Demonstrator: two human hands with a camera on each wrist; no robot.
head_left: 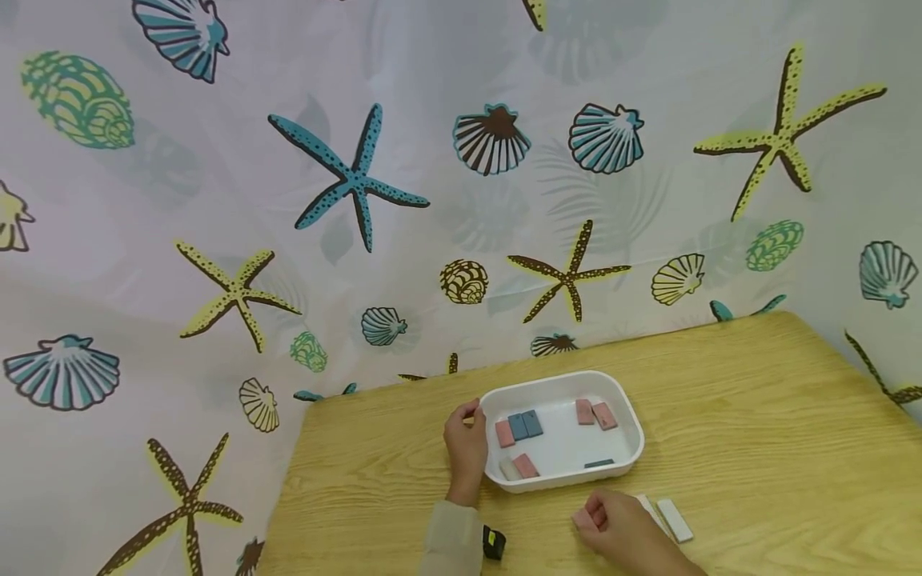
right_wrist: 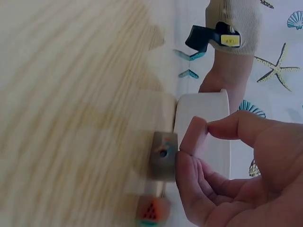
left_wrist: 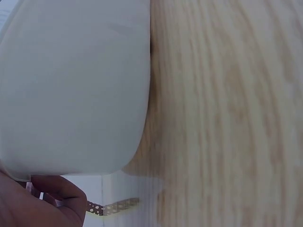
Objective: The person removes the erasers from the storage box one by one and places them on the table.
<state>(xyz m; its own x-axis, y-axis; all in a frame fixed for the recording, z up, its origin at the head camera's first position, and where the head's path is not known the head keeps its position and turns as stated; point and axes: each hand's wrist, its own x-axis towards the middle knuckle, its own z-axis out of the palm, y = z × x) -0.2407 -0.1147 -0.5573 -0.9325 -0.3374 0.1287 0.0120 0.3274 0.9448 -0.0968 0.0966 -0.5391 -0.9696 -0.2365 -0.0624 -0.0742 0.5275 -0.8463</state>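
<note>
Left hand (head_left: 464,448) curled, gripping white tray (head_left: 558,450) at nine o'clock; right hand (head_left: 619,524), tray's five o'clock, pinches pink block (right_wrist: 194,136).

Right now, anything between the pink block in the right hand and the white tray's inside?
Only the near wall of the white tray; the pink block would likely need lifting over it. Nothing else visible in between: the two pale blocks are right of the right hand.

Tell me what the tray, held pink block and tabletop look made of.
White tray: probably smooth plastic, given its rounded corners and even colour. Pink block: matte, evenly coloured; painted wood or plastic, can't tell. Tabletop: wood or wood-look laminate, by its grain; faint reflections suggest gloss.
</note>
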